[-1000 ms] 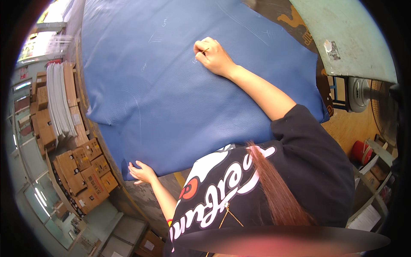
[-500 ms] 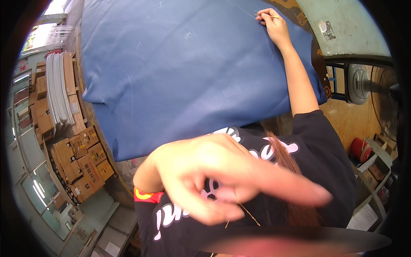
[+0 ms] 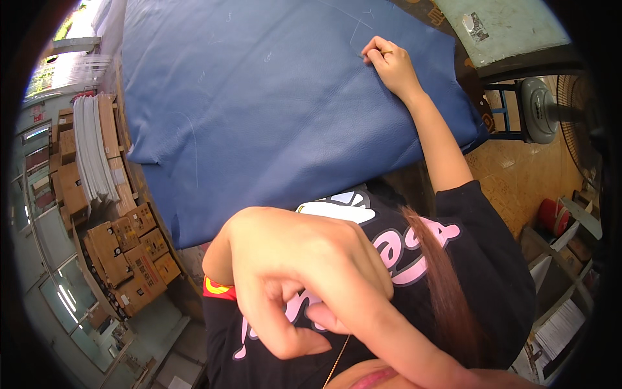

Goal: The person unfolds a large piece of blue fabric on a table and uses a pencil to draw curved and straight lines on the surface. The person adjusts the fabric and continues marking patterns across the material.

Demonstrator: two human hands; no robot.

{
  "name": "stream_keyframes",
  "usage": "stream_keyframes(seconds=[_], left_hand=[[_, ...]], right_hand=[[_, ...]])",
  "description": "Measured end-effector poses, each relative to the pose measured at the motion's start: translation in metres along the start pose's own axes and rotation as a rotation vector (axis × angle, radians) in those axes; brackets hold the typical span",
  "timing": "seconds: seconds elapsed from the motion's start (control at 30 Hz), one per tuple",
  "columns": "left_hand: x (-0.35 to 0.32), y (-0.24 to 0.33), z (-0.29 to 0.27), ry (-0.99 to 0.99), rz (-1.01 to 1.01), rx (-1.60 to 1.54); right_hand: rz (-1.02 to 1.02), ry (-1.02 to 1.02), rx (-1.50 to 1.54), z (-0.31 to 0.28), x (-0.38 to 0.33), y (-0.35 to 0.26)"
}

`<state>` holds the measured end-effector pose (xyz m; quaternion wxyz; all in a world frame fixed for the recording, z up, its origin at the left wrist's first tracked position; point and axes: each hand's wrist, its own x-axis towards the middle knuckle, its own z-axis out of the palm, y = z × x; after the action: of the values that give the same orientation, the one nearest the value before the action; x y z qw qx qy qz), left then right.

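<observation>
A large sheet of blue, grained leather [image 3: 259,117] covers the tabletop, with thin pale lines and small handwritten marks on it. My right hand [image 3: 394,68] rests on its far right part, fingers pinched around a thin pen [image 3: 387,52] that is mostly hidden. Pale straight lines run just beyond those fingers. My left hand [image 3: 298,272] is raised close to the camera in front of my black shirt. Its index finger stretches toward the lower right, its thumb stands apart and the other fingers curl; nothing shows in it.
Cardboard boxes [image 3: 133,259] and a stack of white sheets [image 3: 94,149] stand on the left. To the right are a stool [image 3: 539,110], a fan [image 3: 573,123], a red object [image 3: 552,216] and shelves with papers [image 3: 562,327]. A pale green surface [image 3: 505,29] lies at far right.
My right hand has moved nearer and slightly left over the leather, and pale lines now show beyond it. My left hand remains raised, its index finger now reaching closer to the camera.
</observation>
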<state>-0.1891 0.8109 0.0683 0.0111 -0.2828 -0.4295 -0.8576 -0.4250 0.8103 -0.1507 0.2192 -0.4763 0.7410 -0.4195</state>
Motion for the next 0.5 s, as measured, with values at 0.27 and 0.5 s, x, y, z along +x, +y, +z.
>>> stream_keyframes(seconds=[0.27, 0.5], left_hand=[[-0.105, -0.029, -0.028, 1.007, -0.104, 0.344], [-0.228, -0.037, -0.023, 1.876, -0.254, 0.843]], right_hand=[[0.091, 0.060, 0.606, -0.003, -0.011, 0.004], [0.113, 0.147, 0.505, 0.008, 0.007, 0.007]])
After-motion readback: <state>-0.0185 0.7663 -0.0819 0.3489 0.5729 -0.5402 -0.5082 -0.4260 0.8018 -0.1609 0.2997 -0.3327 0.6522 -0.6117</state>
